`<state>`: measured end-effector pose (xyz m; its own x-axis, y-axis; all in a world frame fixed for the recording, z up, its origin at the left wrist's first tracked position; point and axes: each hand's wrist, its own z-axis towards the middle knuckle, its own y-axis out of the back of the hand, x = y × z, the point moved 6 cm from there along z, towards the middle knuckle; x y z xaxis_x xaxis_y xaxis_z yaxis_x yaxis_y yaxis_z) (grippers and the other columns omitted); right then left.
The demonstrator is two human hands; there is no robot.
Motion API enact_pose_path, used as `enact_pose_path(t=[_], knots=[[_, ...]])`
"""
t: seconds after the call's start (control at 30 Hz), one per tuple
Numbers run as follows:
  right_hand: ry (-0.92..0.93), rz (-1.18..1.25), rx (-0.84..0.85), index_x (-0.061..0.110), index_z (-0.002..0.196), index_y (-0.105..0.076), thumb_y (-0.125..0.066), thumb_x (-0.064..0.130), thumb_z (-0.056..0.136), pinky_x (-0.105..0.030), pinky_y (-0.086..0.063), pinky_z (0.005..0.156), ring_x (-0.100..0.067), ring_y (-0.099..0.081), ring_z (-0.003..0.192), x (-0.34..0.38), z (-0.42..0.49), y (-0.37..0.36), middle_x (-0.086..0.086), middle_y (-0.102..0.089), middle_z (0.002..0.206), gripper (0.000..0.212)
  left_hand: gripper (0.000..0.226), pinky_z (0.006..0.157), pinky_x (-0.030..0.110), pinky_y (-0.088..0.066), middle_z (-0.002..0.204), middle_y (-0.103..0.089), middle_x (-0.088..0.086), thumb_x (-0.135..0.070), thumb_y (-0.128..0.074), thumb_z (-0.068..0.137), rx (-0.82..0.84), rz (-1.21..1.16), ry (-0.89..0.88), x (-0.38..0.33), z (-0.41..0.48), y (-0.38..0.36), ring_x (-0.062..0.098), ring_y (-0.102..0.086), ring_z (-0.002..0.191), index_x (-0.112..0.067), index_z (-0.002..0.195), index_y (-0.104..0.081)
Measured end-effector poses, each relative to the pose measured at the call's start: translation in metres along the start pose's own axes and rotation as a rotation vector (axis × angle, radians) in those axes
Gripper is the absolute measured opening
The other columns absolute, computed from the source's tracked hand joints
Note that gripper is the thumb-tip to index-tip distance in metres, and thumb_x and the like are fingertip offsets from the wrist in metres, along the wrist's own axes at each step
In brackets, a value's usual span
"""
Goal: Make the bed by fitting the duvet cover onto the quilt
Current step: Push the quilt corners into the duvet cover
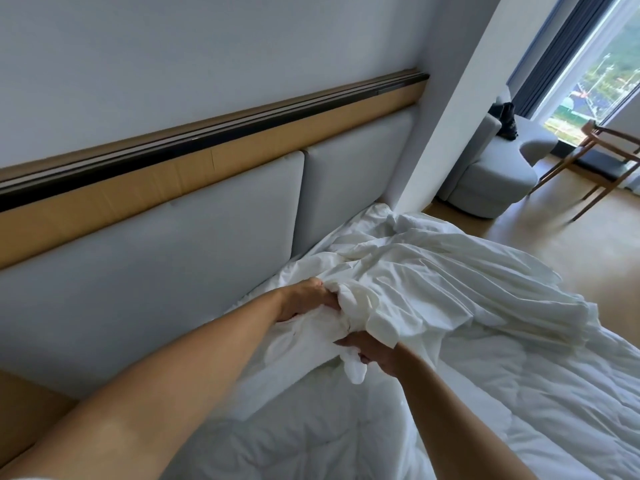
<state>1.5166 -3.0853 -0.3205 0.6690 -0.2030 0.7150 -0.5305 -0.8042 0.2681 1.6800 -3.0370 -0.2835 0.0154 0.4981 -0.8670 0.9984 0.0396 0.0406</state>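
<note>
My left hand (pixel 308 299) and right hand (pixel 367 348) both clench bunched duvet cover (pixel 433 271); I judge this grip gathers it for feeding over the quilt (pixel 346 427) beneath.

padded headboard (pixel 152 237); armchair (pixel 491 174); wooden chair (pixel 602 157)

white, thin, wrinkled cotton duvet cover (pixel 433 282): lies bunched and crumpled across the far part of the bed, spreading from the padded headboard side toward the right edge. one gathered end is raised off the surface, twisted into a thick wad with a small tail hanging down. white, puffy, stitched quilt (pixel 502 393): spread flat beneath the cover, exposed at the near and right side, surface softly creased, one corner folded near the headboard.
</note>
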Motion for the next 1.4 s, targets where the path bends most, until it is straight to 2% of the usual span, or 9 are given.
enact_pose_path(t=[0.13,0.23,0.37,0.53,0.73,1.0,1.13,1.3,1.4], knots=[[-0.023,0.311,0.006,0.011,0.113,-0.068,-0.089,0.043,0.042,-0.033,-0.045,0.07,-0.025,-0.057,0.085,-0.013,0.0,-0.003,-0.011,-0.067,0.098,0.081,0.054,0.094,0.042,-0.058,0.11,-0.076,0.001,-0.031,-0.093,0.058,0.238,0.291,0.138,0.016,-0.013,0.0,0.023,-0.072,0.104,-0.023,0.109,-0.075],[-0.03,0.411,0.052,0.007,0.111,-0.069,-0.091,0.036,0.049,-0.025,-0.044,0.059,-0.015,-0.053,0.068,-0.019,0.002,-0.004,-0.004,-0.064,0.079,0.072,0.04,0.083,0.037,-0.061,0.103,-0.078,-0.001,-0.025,-0.094,0.055,0.366,0.415,0.225,0.024,-0.021,-0.006,0.022,-0.074,0.098,-0.027,0.092,-0.079],[-0.031,0.504,0.076,0.007,0.104,-0.069,-0.09,0.032,0.05,-0.023,-0.042,0.052,-0.012,-0.045,0.059,-0.018,0.001,-0.002,-0.003,-0.056,0.074,0.063,0.037,0.1,0.049,-0.054,0.115,-0.075,0.009,-0.014,-0.089,0.067,0.41,0.331,0.217,0.018,-0.027,-0.015,0.032,-0.07,0.11,-0.02,0.101,-0.077],[0.034,0.532,0.121,0.009,0.108,-0.07,-0.089,0.029,0.049,-0.026,-0.039,0.05,-0.015,-0.053,0.06,-0.012,-0.007,0.002,-0.008,-0.065,0.081,0.065,0.04,0.097,0.048,-0.055,0.118,-0.071,0.018,-0.004,-0.076,0.077,0.281,0.151,0.081,-0.012,-0.023,-0.011,0.039,-0.068,0.11,-0.003,0.116,-0.07],[0.117,0.321,0.106,0.01,0.108,-0.067,-0.09,0.018,0.057,-0.028,-0.031,0.05,-0.027,-0.047,0.077,0.002,-0.02,-0.006,-0.008,-0.063,0.086,0.056,0.033,0.09,0.04,-0.055,0.09,-0.07,0.007,-0.008,-0.071,0.06,0.046,0.073,-0.087,-0.034,-0.009,-0.018,0.024,-0.066,0.089,-0.007,0.094,-0.071],[0.049,0.593,0.029,0.008,0.09,-0.068,-0.076,0.017,0.067,-0.022,-0.035,0.045,-0.012,-0.04,0.055,-0.029,-0.025,0.006,-0.003,-0.054,0.067,0.026,0.048,0.092,0.049,-0.058,0.11,-0.075,0.01,-0.016,-0.09,0.063,0.42,0.519,0.155,-0.009,-0.024,-0.032,0.034,-0.071,0.103,-0.012,0.109,-0.075],[0.04,0.665,-0.031,0.01,0.1,-0.069,-0.07,0.011,0.085,-0.02,-0.036,0.045,-0.012,-0.047,0.06,-0.027,-0.025,0.005,-0.007,-0.06,0.083,0.015,0.049,0.098,0.059,-0.052,0.119,-0.066,0.031,-0.008,-0.076,0.07,0.35,0.318,0.064,-0.018,-0.03,-0.033,0.05,-0.064,0.11,0.007,0.116,-0.067],[0.023,0.418,0.039,0.012,0.104,-0.068,-0.072,0.025,0.079,-0.022,-0.031,0.047,-0.01,-0.047,0.055,-0.023,-0.036,-0.007,-0.002,-0.064,0.074,0.029,0.057,0.101,0.055,-0.052,0.117,-0.07,0.024,-0.023,-0.076,0.066,0.227,0.297,-0.015,-0.016,-0.028,-0.016,0.041,-0.067,0.109,-0.001,0.118,-0.066],[-0.034,0.293,0.095,0.015,0.099,-0.07,-0.086,0.024,0.071,-0.021,-0.037,0.052,-0.009,-0.05,0.06,-0.022,-0.041,-0.02,0.001,-0.067,0.078,0.033,0.039,0.101,0.05,-0.053,0.116,-0.07,0.023,-0.016,-0.078,0.077,0.156,0.253,-0.135,-0.021,-0.026,-0.009,0.039,-0.066,0.11,0.0,0.112,-0.071]])
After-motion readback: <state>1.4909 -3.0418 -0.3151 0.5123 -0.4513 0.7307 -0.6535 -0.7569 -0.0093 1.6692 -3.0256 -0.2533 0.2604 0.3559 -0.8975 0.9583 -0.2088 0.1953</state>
